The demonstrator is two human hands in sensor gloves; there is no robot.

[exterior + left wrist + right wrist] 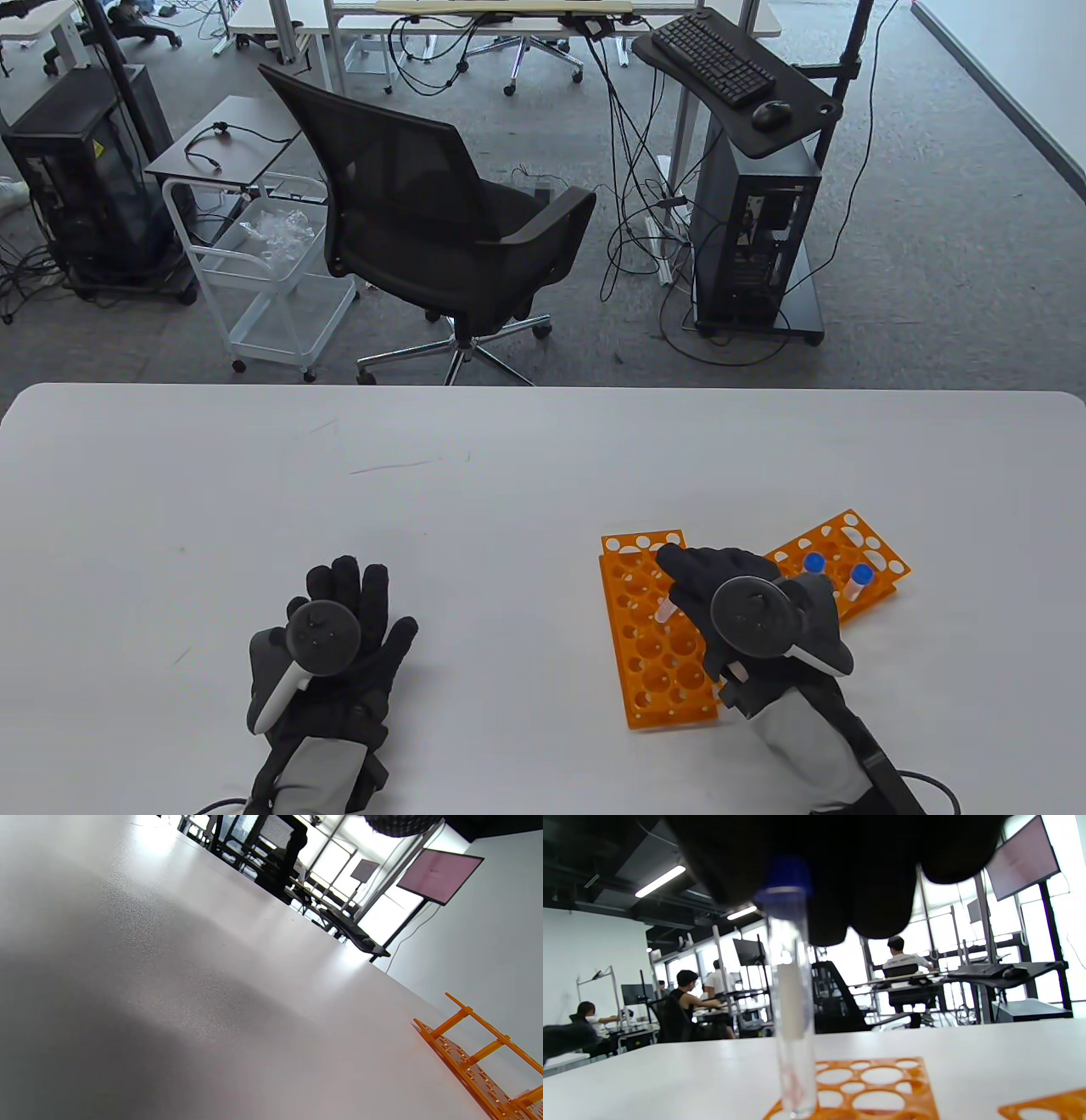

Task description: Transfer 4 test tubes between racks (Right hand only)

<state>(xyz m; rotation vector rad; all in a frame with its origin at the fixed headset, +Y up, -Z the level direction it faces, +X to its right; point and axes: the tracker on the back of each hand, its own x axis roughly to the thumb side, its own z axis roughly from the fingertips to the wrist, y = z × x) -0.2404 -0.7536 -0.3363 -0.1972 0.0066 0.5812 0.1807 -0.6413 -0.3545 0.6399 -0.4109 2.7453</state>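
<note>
Right hand (747,615) grip | test tube (793,1005) upright, cap up | over rack (653,645)

An open-plan office used as a lab or test space is shown. Beyond the white counter (254,475), grey carpet is seen, with a black mesh office chair (441,229) on castors and loose cables trailing across the floor. A tower computer (755,238) is mounted on a wheeled stand under a keyboard (713,59) and mouse (770,113), and a second computer case (81,187) is placed at the left beside a white wire trolley (263,272). In the right wrist view, seated people (689,1001) are seen at desks with monitors (748,951), under strip lights (659,880) on a dark exposed ceiling, before tall windows. A large wall screen (439,874) is visible in the left wrist view.
</note>
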